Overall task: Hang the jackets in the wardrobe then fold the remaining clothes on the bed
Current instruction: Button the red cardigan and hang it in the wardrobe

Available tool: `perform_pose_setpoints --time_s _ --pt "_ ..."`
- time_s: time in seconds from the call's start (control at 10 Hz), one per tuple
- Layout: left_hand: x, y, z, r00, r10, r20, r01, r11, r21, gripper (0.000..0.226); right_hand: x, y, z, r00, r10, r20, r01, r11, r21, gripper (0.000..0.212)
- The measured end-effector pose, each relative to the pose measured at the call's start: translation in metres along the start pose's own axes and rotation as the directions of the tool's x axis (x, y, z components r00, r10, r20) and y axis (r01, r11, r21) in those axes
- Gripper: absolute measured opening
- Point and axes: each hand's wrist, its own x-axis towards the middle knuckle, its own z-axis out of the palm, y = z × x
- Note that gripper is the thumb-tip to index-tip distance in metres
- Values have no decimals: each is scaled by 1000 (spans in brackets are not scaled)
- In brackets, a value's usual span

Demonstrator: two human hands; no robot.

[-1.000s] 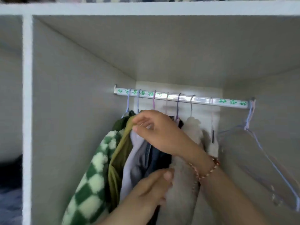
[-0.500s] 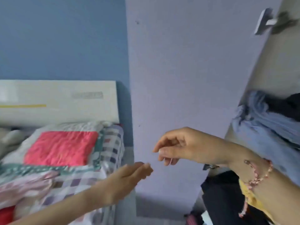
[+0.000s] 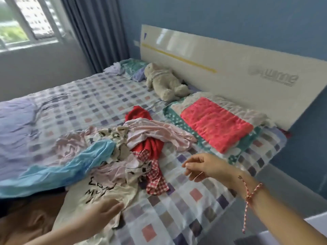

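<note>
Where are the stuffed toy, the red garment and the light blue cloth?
stuffed toy (image 3: 164, 82), head view, on its back.
red garment (image 3: 150, 147), head view, on its lower bunched part.
light blue cloth (image 3: 70, 168), head view, on its middle.

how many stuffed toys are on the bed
1. A beige plush toy lies by the glossy white headboard, beside the green dotted pillow; the crumpled pile of mixed clothes could hide others.
</note>
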Motion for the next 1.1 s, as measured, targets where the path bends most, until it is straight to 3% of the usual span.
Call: perform_pose_setpoints --time_s 0.1,0.2,0.3,0.6,0.8,1.0,1.1 --pt "-42 3 -1 989 -145 -42 138 982 -127 54 46 6 4 1000 15 23 -15 1000 23 9" --pt "-91 79 -22 965 -228 -128 201 959 -199 26 93 1 12 992 34 121 -30 999 -34 11" --pt "-98 107 -26 956 -285 -68 260 934 -246 21 126 -1 30 979 26 201 -21 999 -26 11" --pt "-63 92 -19 903 -414 -118 334 847 -415 30 197 36 78 940 208 270 -189 977 -94 15" --pt "-18 71 -46 930 -339 -143 255 873 -415 23 228 42 94 935 307 179 -303 952 -49 14" --pt "37 54 -75 957 -287 -32 244 863 -442 23 253 59 102 903 428 34 -427 884 191 21" --pt "80 55 -90 964 -264 23 240 835 -495 23 279 73 107 894 445 -48 -419 870 258 16"
